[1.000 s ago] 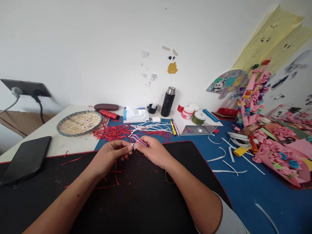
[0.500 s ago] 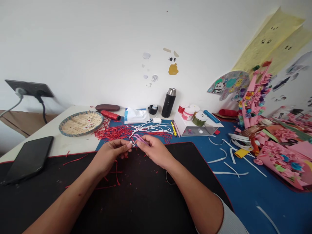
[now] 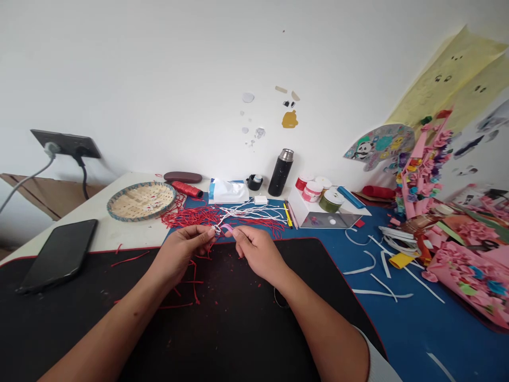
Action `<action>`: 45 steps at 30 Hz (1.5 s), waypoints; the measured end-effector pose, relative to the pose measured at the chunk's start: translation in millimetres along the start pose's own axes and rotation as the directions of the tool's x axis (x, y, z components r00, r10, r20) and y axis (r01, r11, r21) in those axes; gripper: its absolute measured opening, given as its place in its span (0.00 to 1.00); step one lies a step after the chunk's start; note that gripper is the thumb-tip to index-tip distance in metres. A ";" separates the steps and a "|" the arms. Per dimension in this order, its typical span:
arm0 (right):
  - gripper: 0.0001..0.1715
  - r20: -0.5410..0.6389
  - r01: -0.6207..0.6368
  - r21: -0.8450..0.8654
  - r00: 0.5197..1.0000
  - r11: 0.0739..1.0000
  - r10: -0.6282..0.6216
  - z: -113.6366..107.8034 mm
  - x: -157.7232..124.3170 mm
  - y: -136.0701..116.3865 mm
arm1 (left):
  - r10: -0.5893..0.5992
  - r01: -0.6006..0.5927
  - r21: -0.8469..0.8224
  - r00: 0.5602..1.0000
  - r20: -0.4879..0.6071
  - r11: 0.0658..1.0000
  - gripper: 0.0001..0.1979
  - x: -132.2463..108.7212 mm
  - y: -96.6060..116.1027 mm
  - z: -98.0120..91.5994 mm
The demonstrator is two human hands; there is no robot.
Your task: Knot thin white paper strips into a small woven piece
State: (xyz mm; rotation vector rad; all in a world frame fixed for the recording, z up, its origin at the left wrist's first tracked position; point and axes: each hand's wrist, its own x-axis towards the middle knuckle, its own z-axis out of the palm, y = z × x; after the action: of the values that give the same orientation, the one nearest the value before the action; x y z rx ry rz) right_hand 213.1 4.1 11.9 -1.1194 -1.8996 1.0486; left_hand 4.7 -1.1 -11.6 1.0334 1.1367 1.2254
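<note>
Between the thumb and fingers of my left hand (image 3: 194,241) is a small looped knot of white cord (image 3: 216,229). My right hand (image 3: 256,249) grips slim lilac tweezers (image 3: 228,227), mostly covered by the fingers. Their curved tip points left at the white loops; whether it touches them is too small to tell. Just beyond both hands lie loose white cords (image 3: 258,213) and a heap of red cords (image 3: 194,216). Short red cord pieces (image 3: 195,284) rest on the black mat (image 3: 222,329) under my left hand.
At the back left are a woven basket (image 3: 141,216), a red thread spool (image 3: 186,189) and a phone (image 3: 61,254). A tissue pack (image 3: 228,191), black flask (image 3: 281,172) and white box (image 3: 304,215) with ribbon rolls line the wall. White strips (image 3: 382,292) and pink paper flowers (image 3: 465,265) lie right.
The tweezers are turned and drawn back, showing less of their length beside the white loops. My right hand is slightly farther from my left. The whole view has shifted slightly.
</note>
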 end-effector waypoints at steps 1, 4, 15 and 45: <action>0.26 -0.003 -0.005 -0.007 1.000 1.000 0.005 0.5 -0.2 0.4 | 0.000 0.000 -0.001 1.000 0.000 1.000 0.18 -0.2 -0.1 0.0; 0.25 -0.013 -0.007 -0.026 1.000 1.000 0.006 1.3 -0.2 1.6 | -0.004 0.004 -0.004 1.000 -0.004 1.000 0.19 -0.4 -0.4 0.3; 0.23 -0.023 -0.019 -0.096 1.000 0.995 0.017 1.1 -0.4 -0.8 | 0.001 -0.001 -0.001 1.000 0.011 1.000 0.19 1.4 -2.5 -0.2; 0.22 0.008 0.021 -0.191 1.000 0.981 -0.020 1.7 -0.8 -0.6 | 0.000 0.000 0.028 1.000 0.007 1.000 0.19 2.5 -3.9 -0.2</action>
State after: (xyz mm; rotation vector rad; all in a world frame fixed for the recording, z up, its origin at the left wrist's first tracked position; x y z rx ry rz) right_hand 211.7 2.8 11.5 -1.2005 -2.0466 0.8734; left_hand 5.0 1.2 -15.7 1.0576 1.1517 1.2081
